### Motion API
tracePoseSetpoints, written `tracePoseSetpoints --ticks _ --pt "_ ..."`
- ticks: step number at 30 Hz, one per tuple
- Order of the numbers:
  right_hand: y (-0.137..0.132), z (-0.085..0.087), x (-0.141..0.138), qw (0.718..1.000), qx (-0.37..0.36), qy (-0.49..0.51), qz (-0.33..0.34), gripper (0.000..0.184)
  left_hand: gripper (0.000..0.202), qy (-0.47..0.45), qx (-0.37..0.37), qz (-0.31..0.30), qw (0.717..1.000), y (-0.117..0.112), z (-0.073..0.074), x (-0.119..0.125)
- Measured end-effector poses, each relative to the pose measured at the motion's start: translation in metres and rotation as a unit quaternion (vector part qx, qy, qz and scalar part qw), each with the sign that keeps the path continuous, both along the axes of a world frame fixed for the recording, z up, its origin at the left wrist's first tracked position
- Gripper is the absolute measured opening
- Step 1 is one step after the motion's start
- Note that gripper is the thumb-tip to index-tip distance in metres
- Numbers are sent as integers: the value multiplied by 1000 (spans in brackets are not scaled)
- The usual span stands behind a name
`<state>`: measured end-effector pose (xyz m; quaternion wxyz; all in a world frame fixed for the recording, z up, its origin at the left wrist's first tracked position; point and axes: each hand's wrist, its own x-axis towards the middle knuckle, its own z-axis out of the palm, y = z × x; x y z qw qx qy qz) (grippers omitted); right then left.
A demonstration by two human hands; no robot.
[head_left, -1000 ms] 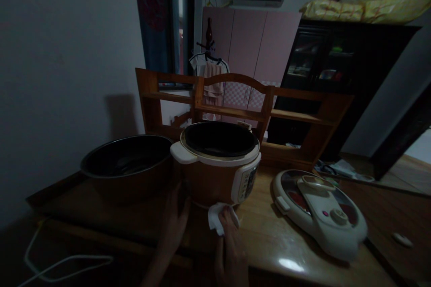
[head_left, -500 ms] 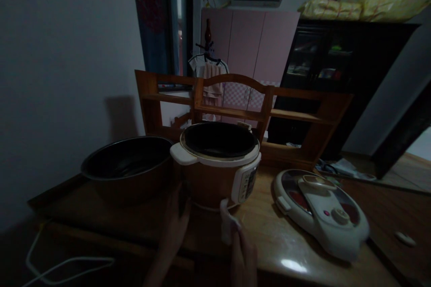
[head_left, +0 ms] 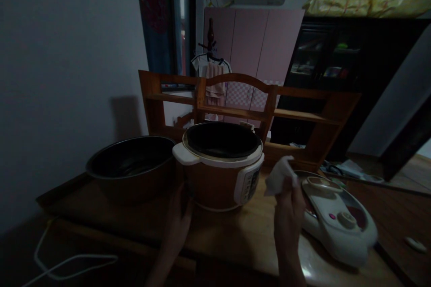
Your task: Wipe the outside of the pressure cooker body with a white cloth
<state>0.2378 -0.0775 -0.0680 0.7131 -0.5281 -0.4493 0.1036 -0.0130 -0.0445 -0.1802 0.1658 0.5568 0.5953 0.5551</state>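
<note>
An orange and white rice cooker (head_left: 218, 168) stands open on a wooden table (head_left: 242, 237). My left hand (head_left: 178, 222) rests flat against its lower left side, fingers stretched upward. My right hand (head_left: 288, 208) is raised to the right of the cooker, fingers closed round a crumpled white cloth (head_left: 279, 175). The hand partly covers the cooker's lid (head_left: 340, 222), which lies upside down on the table at the right. A dark inner pot (head_left: 133, 166) sits to the cooker's left.
A wooden shelf rack (head_left: 242, 107) stands behind the cooker. A grey wall runs along the left. A white cord (head_left: 67, 260) hangs below the table's left edge. A small white object (head_left: 415, 244) lies at the far right. Pink wardrobe and dark cabinet stand behind.
My right hand has lifted the white cloth from the cooker's lower front and moved it up and to the right, over the lid. My left hand stays against the cooker.
</note>
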Motion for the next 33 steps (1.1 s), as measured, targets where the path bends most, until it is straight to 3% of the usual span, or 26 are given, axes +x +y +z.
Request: tracePoseSetpoints --ticks 2,7,13,16,20,26,29,33 --pt "-1 0 -22 997 -7 -48 59 50 54 3 5 3 1000 0 -1 0" --pt "-15 -19 -57 996 -8 -50 79 50 53 -3 8 3 1000 3 -6 -1" --pt "-28 -44 -52 989 -45 -22 140 48 53 -4 17 -3 1000 5 -8 -2" --pt "-32 -56 -53 986 -53 -61 146 47 54 -2 18 -2 1000 5 -8 -2" --pt "-33 -76 -58 973 5 -175 153 45 55 -1 16 -1 1000 5 -10 -1" --pt "-29 -104 -65 948 62 -263 165 57 55 5 22 -10 1000 3 -6 0" --pt "-33 -112 -68 946 70 -271 166 61 56 1 14 -12 1000 1 -3 0" --pt "-41 -115 -69 947 25 -267 175 58 54 2 40 -13 999 1 -4 1"
